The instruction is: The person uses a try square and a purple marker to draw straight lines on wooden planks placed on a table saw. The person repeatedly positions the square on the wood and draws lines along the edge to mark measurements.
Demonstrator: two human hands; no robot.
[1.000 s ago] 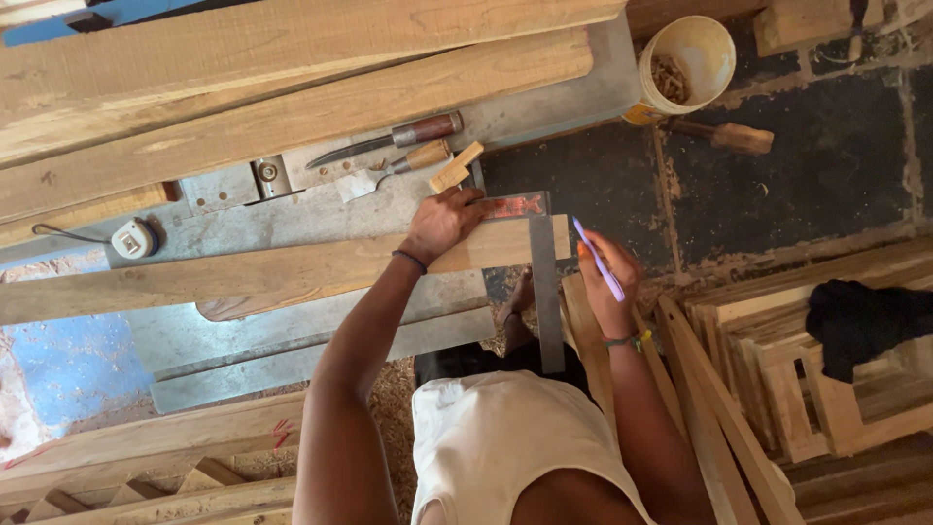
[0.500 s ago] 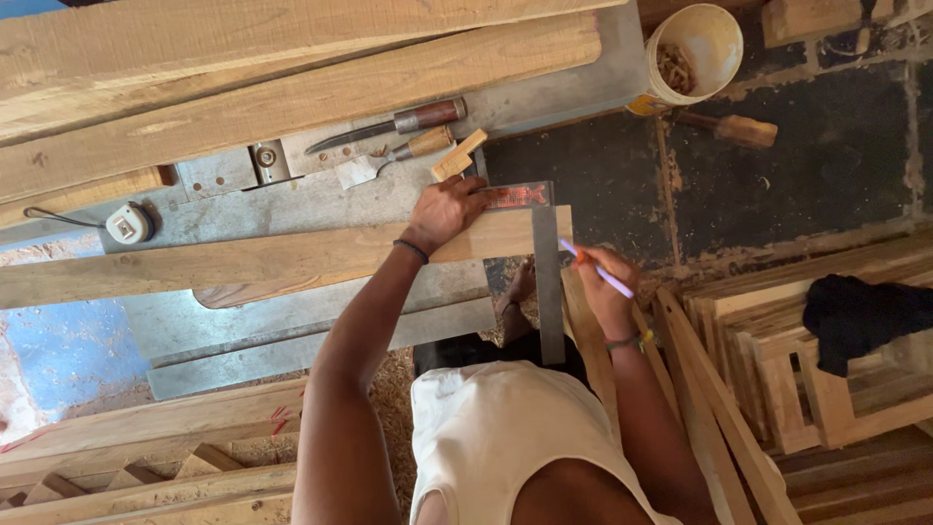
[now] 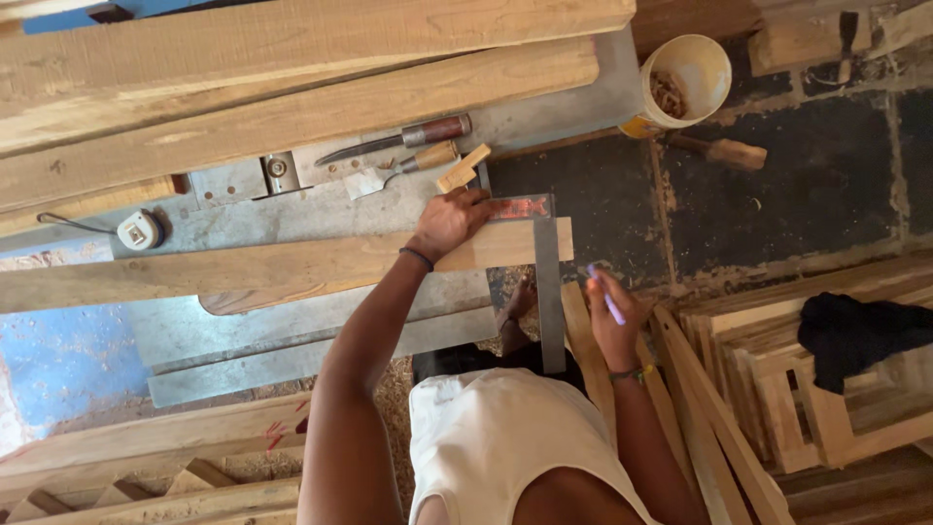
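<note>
Fingers (image 3: 610,292) round slim purple pen (image 3: 607,297), L hand (image 3: 449,222) (flat) on steel square (image 3: 547,282)

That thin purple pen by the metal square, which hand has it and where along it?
The right hand grips the thin purple pen around its middle. The left hand presses the steel try square onto the long wooden plank.

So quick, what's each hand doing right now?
Left hand: pressed flat on the metal square and wooden board, fingers spread.
Right hand: closed around a purple pen.
</note>
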